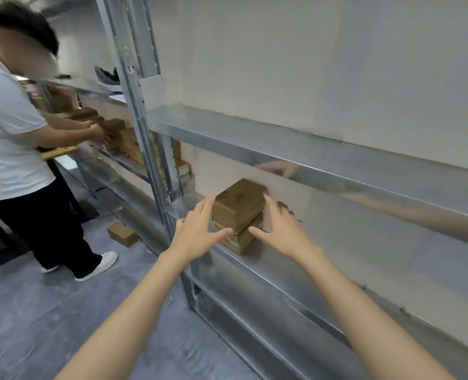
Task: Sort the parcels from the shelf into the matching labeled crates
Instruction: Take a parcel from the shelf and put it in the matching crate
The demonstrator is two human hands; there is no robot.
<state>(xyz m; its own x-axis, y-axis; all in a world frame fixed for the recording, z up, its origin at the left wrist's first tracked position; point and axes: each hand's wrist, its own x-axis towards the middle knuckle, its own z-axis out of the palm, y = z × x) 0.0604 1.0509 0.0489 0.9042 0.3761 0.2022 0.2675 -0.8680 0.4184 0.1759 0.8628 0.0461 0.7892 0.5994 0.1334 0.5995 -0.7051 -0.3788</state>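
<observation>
Grasping looks to be the step in hand: two parcels sit stacked on the grey galvanised metal shelf [271, 271], close to its left upright. The upper brown cardboard parcel [238, 204] rests slightly skewed on the lower brown cardboard parcel [241, 238], which has a pale patch on its front, perhaps a label, too blurred to read. The left hand [199, 231] and right hand [282, 231] flank the stack with fingers spread and straight, holding nothing. Their fingertips lie just beside the cardboard, and I cannot tell whether they touch it. To do this well, I would close both palms flat on opposite side faces of one parcel, thumbs toward the front, so that the load is squeezed evenly and not pinched at a corner. Since the top parcel sits askew, taking it alone seems safer. If both are lifted together, the pressure should go on the lower one and the stack be kept level, or the upper may slide off. It should be drawn straight out, kept low enough to pass under the metal shelf above, and then turned so the marking can be read. No crate is in view, so the match cannot be judged yet. A person in a white T-shirt [8, 127] works at the neighbouring bay to the left, and a small brown cardboard box [121, 233] lies on the floor between, both worth avoiding when turning away.
</observation>
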